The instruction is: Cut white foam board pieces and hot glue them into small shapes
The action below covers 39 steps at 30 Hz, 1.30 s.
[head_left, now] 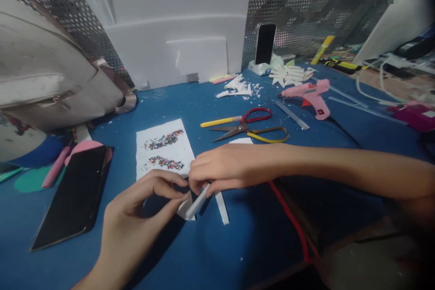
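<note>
Between my two hands is a small folded piece of white paper point(187, 208). My left hand point(146, 204) pinches its left edge between thumb and fingertips. Reaching in from the right, my right hand point(231, 167) grips the paper's other side, its fingertips partly hidden. A narrow white strip point(222, 208) lies on the table just under my right hand. Behind my hands rests a white sheet point(141, 145) bearing two rows of colourful glitter flakes point(166, 162). Scissors point(241, 129) with one red and one yellow handle lie beyond my right hand, beside a yellow pen-like stick point(220, 121).
A pink glue gun point(311, 95) sits at the right, near a clear glue stick point(292, 115). White scraps point(238, 86) lie farther back. A dark phone point(74, 195) is at the left, below a bag point(50, 63). Another phone point(265, 44) stands upright behind, near a white board point(142, 36).
</note>
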Available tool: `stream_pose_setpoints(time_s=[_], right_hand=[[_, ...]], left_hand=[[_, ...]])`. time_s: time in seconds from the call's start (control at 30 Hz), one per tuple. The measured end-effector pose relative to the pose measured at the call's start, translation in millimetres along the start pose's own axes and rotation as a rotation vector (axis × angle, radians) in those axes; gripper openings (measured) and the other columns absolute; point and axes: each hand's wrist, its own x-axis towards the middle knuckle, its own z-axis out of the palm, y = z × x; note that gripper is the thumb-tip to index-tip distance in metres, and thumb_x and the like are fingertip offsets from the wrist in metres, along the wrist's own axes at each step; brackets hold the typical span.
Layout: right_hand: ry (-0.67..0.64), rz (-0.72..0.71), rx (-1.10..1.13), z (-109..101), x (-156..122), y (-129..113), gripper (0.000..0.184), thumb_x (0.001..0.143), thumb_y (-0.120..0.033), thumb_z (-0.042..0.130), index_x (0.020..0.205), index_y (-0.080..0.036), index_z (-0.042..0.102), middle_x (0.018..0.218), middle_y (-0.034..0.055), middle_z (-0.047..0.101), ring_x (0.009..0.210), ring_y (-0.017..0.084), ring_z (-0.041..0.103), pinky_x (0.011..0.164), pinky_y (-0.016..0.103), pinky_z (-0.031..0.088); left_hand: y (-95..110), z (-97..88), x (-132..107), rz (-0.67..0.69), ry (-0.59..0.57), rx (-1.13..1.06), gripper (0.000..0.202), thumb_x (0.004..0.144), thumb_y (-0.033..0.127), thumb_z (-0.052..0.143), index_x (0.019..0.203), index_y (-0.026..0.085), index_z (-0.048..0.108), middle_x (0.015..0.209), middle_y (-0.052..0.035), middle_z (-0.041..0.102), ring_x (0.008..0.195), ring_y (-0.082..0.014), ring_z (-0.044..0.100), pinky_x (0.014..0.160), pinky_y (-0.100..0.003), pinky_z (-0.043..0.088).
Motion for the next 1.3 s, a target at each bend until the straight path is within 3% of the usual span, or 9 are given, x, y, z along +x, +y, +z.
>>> stream_pose_setpoints(time_s=[0.1,0.23,0.37,0.6,0.87,1.1,1.3], right_hand=[[0.176,0.133,0.378,2,1,0,0.008,0.092,-0.012,0.057,0.099,-0.014,0.060,0.096,0.0039,0.062,0.087,0.011,0.057,0.078,0.023,0.045],[0.358,0.306,0.897,18,7,3,0.008,0.088,-0.018,0.061,0.094,-0.015,0.056,0.088,0.0011,0.060,0.076,0.010,0.062,0.062,0.019,0.049],[0.419,0.354,1.041,30,9,2,0.017,0.083,-0.020,0.069,0.088,-0.015,0.053,0.082,-0.0005,0.062,0.067,0.007,0.062,0.062,0.019,0.051],[0.473,0.315,0.973,34,6,-5,0.019,0.079,-0.014,0.072,0.088,-0.015,0.055,0.087,0.0010,0.063,0.081,0.010,0.064,0.076,0.024,0.054],[0.454,0.284,0.720,28,4,-8,0.014,0.082,-0.018,0.069,0.089,-0.016,0.057,0.086,-0.0002,0.063,0.076,0.009,0.059,0.068,0.020,0.048],[0.326,0.243,0.410,19,2,-3,0.007,0.086,-0.011,0.058,0.091,-0.015,0.059,0.091,0.0014,0.064,0.077,0.010,0.056,0.068,0.021,0.042],[0.339,0.251,0.234,14,-1,-2,0.013,0.087,-0.009,0.053,0.096,-0.015,0.061,0.092,0.0012,0.063,0.076,0.010,0.053,0.066,0.021,0.038]], left_hand=[[1,0.2,2,-0.055,0.068,0.060,0.014,0.082,0.022,0.067,0.069,0.022,0.062,0.092,0.0029,0.068,0.088,-0.0174,0.066,0.082,-0.029,0.054],[4,1.0,5,-0.081,0.093,-0.001,0.015,0.079,0.023,0.071,0.067,0.022,0.062,0.082,0.0000,0.070,0.079,-0.0178,0.068,0.077,-0.030,0.058],[6,1.1,5,-0.030,0.044,-0.017,0.016,0.079,0.018,0.069,0.066,0.023,0.063,0.084,0.0017,0.070,0.077,-0.0158,0.068,0.074,-0.027,0.058],[8,3.2,4,-0.133,0.051,-0.119,0.016,0.076,0.018,0.073,0.065,0.023,0.063,0.073,0.0036,0.067,0.072,-0.0138,0.068,0.065,-0.020,0.057],[5,3.0,11,-0.241,-0.020,-0.259,0.018,0.075,0.018,0.074,0.062,0.021,0.062,0.061,0.0032,0.065,0.060,-0.0110,0.065,0.052,-0.014,0.053],[1,-1.0,11,-0.220,0.184,-0.212,0.014,0.076,0.020,0.072,0.067,0.024,0.062,0.074,0.0012,0.066,0.074,-0.0148,0.067,0.062,-0.021,0.059],[-4,-2.4,10,-0.259,0.197,-0.213,0.011,0.074,0.024,0.075,0.082,0.027,0.068,0.070,0.0026,0.068,0.060,-0.0133,0.065,0.053,-0.021,0.058]])
